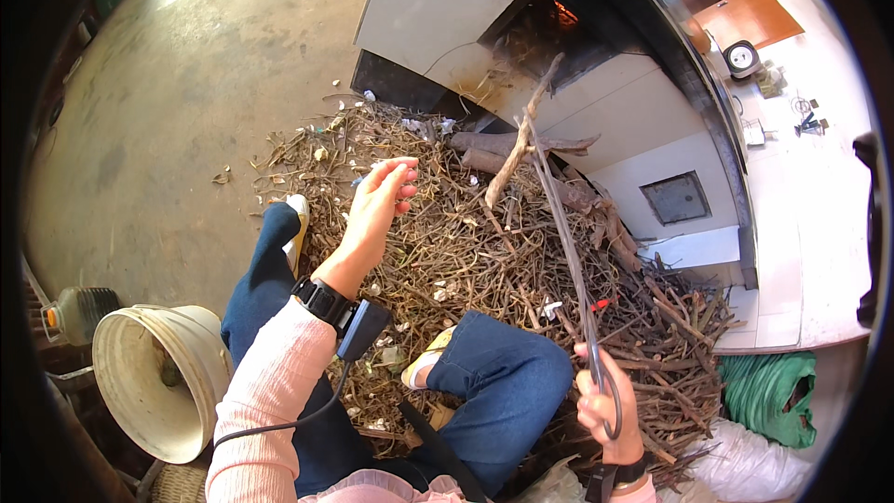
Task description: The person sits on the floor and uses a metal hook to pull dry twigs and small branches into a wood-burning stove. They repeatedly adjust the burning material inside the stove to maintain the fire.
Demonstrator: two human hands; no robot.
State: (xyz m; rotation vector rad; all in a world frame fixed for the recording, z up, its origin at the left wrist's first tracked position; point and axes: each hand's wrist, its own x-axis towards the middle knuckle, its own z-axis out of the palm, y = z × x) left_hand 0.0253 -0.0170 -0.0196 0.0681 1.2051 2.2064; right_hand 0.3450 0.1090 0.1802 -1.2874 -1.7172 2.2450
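Observation:
My right hand [606, 402] grips the looped handle of long metal fire tongs [574, 258]. At the far end, the tongs' tips meet a crooked dry branch [515, 161], raised above the brushwood. The branch's upper end reaches in front of the stove's firebox opening [520, 42], where embers [564, 12] glow orange. My left hand [377, 199] hovers over the heap of twigs [447, 244], fingers loosely curled, with nothing visible in it. Thicker logs [489, 143] lie against the stove's base, just behind the branch.
The white-tiled stove [628, 98] has a small metal door [675, 197] low on its side. A white bucket [202, 363] lies tipped at left beside a plastic jug [87, 314]. Green sacking [768, 391] and a white plastic bag [747, 461] sit at lower right. My legs straddle the twigs.

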